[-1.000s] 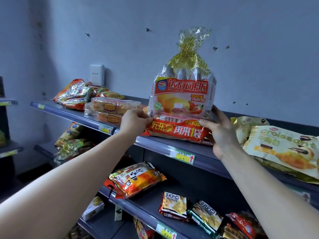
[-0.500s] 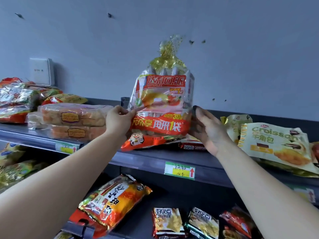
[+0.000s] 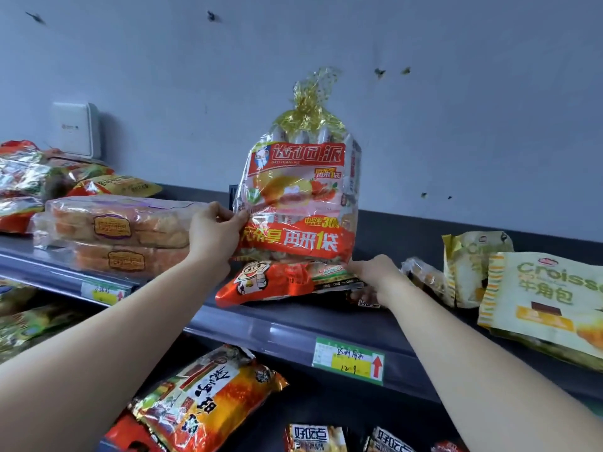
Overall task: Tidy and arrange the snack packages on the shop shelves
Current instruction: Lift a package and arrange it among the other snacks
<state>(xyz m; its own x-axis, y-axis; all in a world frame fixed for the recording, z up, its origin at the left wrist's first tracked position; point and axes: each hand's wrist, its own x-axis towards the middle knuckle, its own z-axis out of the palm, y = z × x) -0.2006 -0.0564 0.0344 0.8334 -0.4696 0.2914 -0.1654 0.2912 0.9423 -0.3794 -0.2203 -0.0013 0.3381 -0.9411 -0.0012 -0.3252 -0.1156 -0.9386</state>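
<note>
A tall red-and-clear pie bag (image 3: 298, 197) with a gold tied top stands upright on the top shelf (image 3: 293, 327). It rests on a flat orange snack pack (image 3: 264, 283) with a cartoon face. My left hand (image 3: 213, 233) pinches the tall bag's left edge. My right hand (image 3: 375, 278) is low at the bag's bottom right corner, fingers on the flat packs beneath it; whether it grips them is hidden.
Two stacked clear cake packs (image 3: 117, 233) lie left of the bag, with foil bags (image 3: 23, 184) beyond. Croissant bags (image 3: 541, 298) lie at the right. A white wall box (image 3: 76, 130) hangs behind. Lower shelves hold an orange pack (image 3: 202, 399) and small snack bags (image 3: 315, 438).
My right hand has dropped from the tall bag's right side to the packs at its base. The bag now stands more upright, and the view has come closer.
</note>
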